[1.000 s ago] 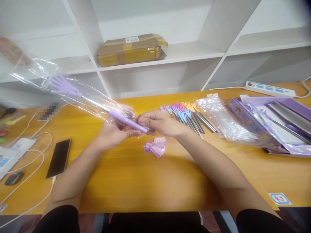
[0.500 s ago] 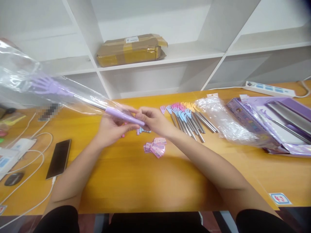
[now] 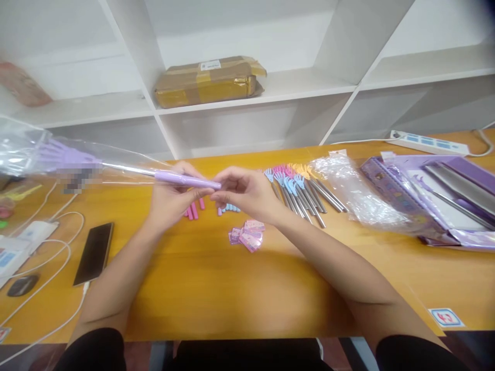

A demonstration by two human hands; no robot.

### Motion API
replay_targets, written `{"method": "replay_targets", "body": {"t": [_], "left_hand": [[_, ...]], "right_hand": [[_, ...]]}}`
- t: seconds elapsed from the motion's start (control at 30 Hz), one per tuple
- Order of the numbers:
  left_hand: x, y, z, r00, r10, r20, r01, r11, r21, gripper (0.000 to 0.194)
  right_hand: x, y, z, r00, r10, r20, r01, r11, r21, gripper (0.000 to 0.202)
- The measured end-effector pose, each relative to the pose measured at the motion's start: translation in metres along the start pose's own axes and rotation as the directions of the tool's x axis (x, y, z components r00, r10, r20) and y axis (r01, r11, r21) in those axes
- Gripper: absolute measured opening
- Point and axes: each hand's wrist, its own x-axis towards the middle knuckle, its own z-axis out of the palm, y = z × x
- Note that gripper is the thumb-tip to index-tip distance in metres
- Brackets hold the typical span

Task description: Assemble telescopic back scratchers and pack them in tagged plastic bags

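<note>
A purple back scratcher with a metal shaft is held up at the left of centre, its hand-shaped head inside a clear plastic bag. My left hand is closed around its purple handle. At the handle's end, the thumb and fingers of my right hand pinch the tip. Pink handles and light blue handles lie on the table below. Nearer to me is a small pile of pink printed cards. Several back scratchers without handles lie right of my right hand.
Clear plastic bags and an open purple box occupy the right side. A phone, white cables and a power strip lie at left. Behind the table, a taped carton rests on white shelving.
The back scratcher and its bag have tilted to a flatter angle, the bagged end dropping. Both hands have shifted slightly left, uncovering more of the pink handles.
</note>
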Motion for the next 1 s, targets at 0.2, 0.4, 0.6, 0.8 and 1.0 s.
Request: {"method": "replay_targets", "body": {"t": [0.2, 0.4, 0.6, 0.8, 1.0], "left_hand": [[-0.002, -0.007, -0.005, 0.983, -0.154, 0.101, 0.156, 0.988, -0.011, 0.035], [0.001, -0.015, -0.008, 0.940, -0.241, 0.242, 0.262, 0.963, -0.056, 0.038], [-0.002, -0.012, -0.006, 0.927, -0.260, 0.269, 0.262, 0.965, 0.030, 0.036], [0.011, -0.011, -0.022, 0.939, -0.206, 0.273, 0.219, 0.976, -0.015, 0.049], [0.031, -0.012, -0.054, 0.989, -0.128, -0.071, 0.115, 0.979, -0.169, 0.038]], "right_hand": [[-0.001, -0.010, -0.004, 0.991, 0.137, 0.009, -0.135, 0.985, -0.108, 0.039], [-0.013, -0.025, 0.004, 0.998, 0.043, -0.038, -0.056, 0.849, -0.525, 0.013], [-0.015, -0.025, 0.008, 0.998, 0.024, -0.053, -0.054, 0.727, -0.685, 0.009], [-0.012, -0.027, 0.001, 0.987, 0.103, -0.124, -0.162, 0.620, -0.767, 0.007], [-0.010, -0.022, -0.003, 0.818, 0.560, 0.130, -0.137, 0.409, -0.902, 0.018]]}}
